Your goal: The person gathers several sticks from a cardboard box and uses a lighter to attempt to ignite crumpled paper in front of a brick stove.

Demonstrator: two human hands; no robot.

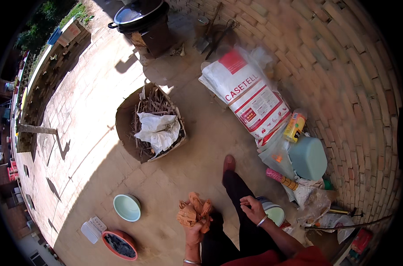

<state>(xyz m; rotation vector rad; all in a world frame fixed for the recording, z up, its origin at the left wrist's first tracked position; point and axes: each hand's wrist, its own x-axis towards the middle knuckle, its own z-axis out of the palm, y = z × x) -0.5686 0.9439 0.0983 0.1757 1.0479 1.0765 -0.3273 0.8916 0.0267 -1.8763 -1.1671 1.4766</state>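
Plainly, brown bundle [193, 209]: it was raised in your left hand in front of your knees, crumpled and not yet set down.
Left hand [195, 232]: you had its fingers closed around the bundle's lower part, so the taking-up looked done and the letting-go did not.
Right hand [253, 210]: you held it over your right leg [234, 188], apart from the bundle, fingers bent; I could not tell whether they pinched something small.
Cardboard box [124, 126]: sticks [152, 103] already filled much of it, a rumpled white sheet [159, 132] on top; it stood ahead, well apart from your hands.
Pale green bowl [127, 207]: it stood to your left, untouched.
Bundle's remaining handling: its folds suggested bunching was done; how much was left did not show.
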